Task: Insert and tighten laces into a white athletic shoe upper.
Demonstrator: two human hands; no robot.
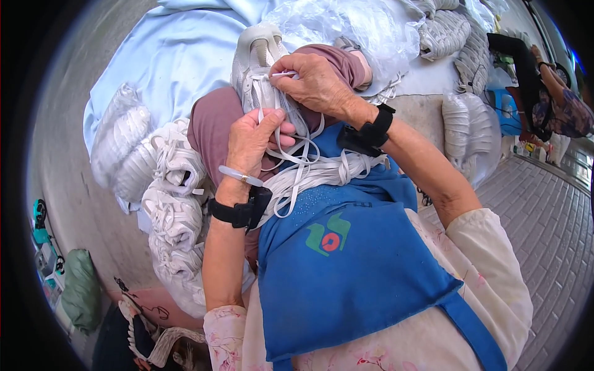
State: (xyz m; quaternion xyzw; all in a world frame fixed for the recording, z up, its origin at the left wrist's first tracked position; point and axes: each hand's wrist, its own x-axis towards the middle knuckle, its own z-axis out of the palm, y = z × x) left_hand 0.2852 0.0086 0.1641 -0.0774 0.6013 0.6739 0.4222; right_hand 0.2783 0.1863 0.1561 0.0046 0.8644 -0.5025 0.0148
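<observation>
Past the blue apron (365, 272) lies a white shoe (247, 89), a hank of white laces (325, 176) heaped before it. Just over the shoe, the right hand (317, 81) pinches a lace end (285, 75); the left hand (249, 141), loosely curled, holds a strand (260, 116), partly hiding the shoe.

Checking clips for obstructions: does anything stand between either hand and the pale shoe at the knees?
Nothing visible does. The right hand pinches a white lace over the pale shoe; the left hand holds lace at its nearer end. The lace bundle lies closer to the body, on the blue apron.
</observation>
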